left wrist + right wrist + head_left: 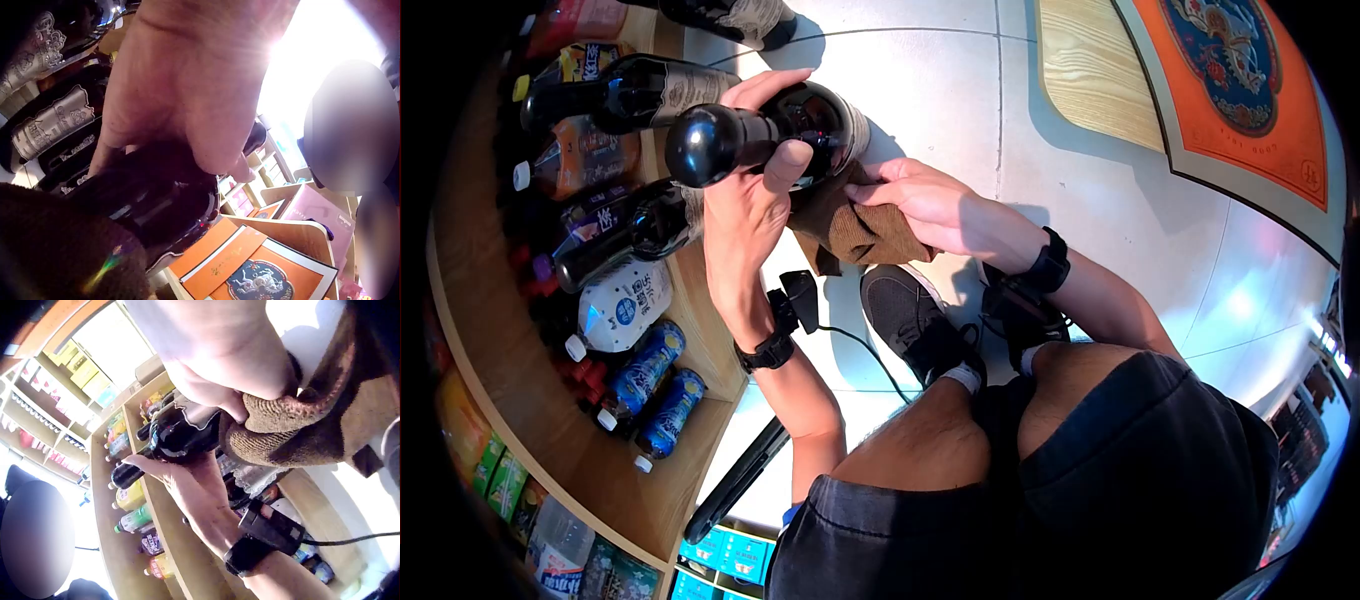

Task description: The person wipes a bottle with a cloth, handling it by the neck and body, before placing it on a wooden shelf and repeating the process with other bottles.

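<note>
Near eleven o'clock in the head view, a dark bottle (818, 115) was in the person's left hand (745, 205), thumb and fingers curled round its neck and shoulder. The right hand (930, 208), at one o'clock, pinched a brown cloth (855, 232) just beside the bottle's lower end. Two other dark bottles (645, 95) were around ten o'clock, blue drink bottles (650, 360) between eight and nine, and orange packaging (1300, 120) at two.

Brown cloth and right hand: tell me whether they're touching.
Touching: the right wrist view shows the right hand gripping a fold of the brown cloth.
</note>
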